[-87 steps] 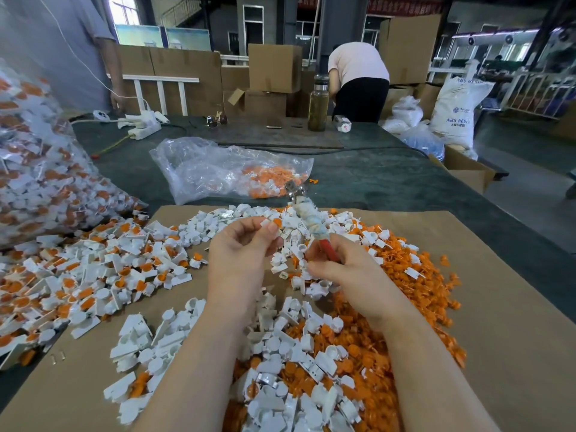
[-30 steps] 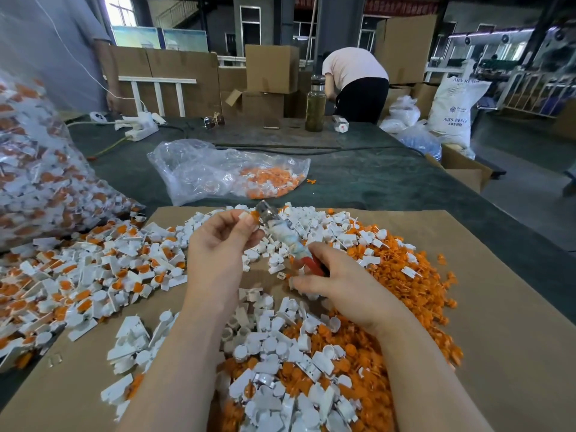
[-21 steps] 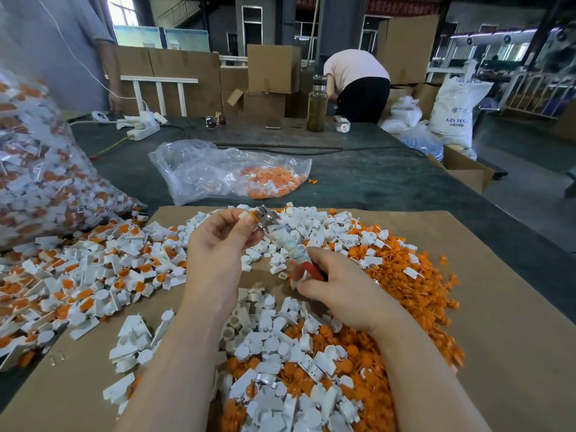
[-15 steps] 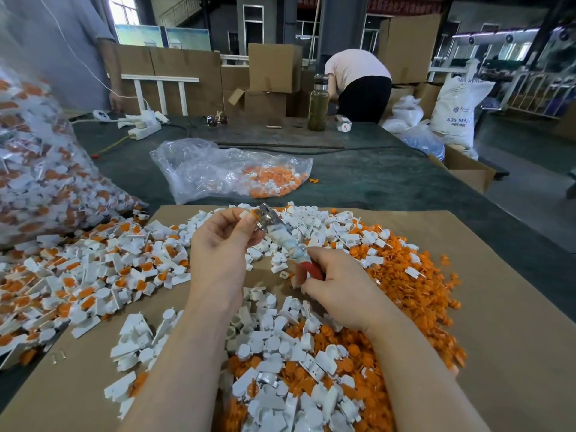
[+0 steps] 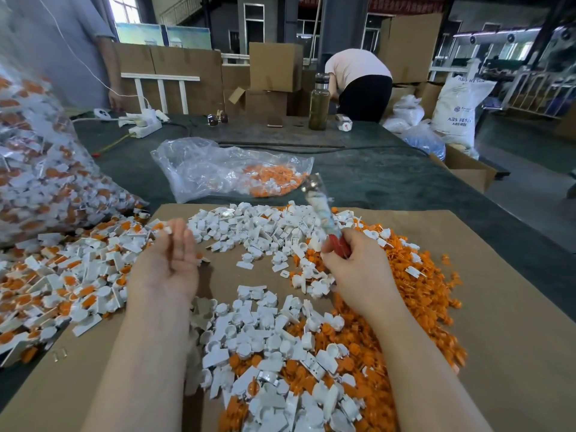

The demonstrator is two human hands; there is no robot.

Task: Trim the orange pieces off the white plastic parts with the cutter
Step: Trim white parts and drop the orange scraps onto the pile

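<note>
The left hand (image 5: 168, 263) has let go and now lies spread, palm up, above the untrimmed pile near the cardboard sheet's (image 5: 511, 322) left edge, while the right hand (image 5: 358, 266) has drawn the gripped cutter (image 5: 324, 216) away, so that cut looks finished.

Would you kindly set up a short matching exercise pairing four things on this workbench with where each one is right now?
Things:
1. cutter
2. clear bag of orange pieces
3. glass bottle
4. large bag of untrimmed parts

Places:
A. at the left edge, beside the cardboard sheet
B. standing at the table's far side
C. gripped in the right hand
D. lying on the green table top just beyond the cardboard

Pairs: 1-C, 2-D, 3-B, 4-A
</note>
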